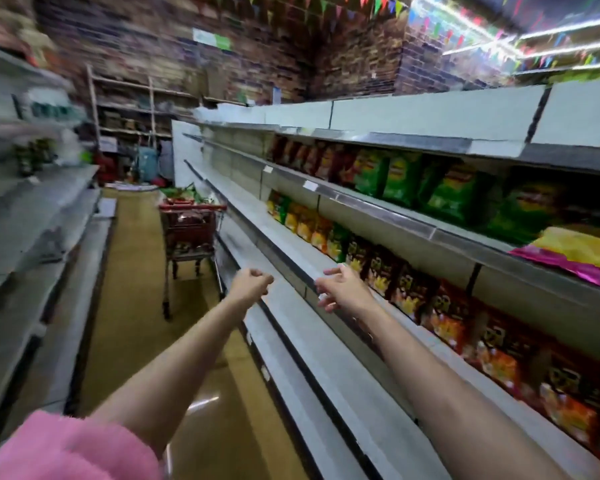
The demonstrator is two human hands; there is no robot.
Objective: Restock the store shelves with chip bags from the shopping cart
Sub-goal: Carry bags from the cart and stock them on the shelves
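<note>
No legible text on chip bags (399, 178)

Both arms stretch forward down the aisle, bare past a pink sleeve (66, 448) on the left arm. The left hand (252, 284) is curled into a loose fist holding nothing; the right hand (343, 289) is empty too, fingers loosely spread, just in front of the edge of a white shelf (326, 344). Ahead of the left hand, well apart from it, stands a red shopping cart (191, 230) with bags showing at its top. To the right of the right hand, chip bags (409, 285) line one shelf; green chip bags (400, 178) stand on the shelf above. The view is blurred.
</note>
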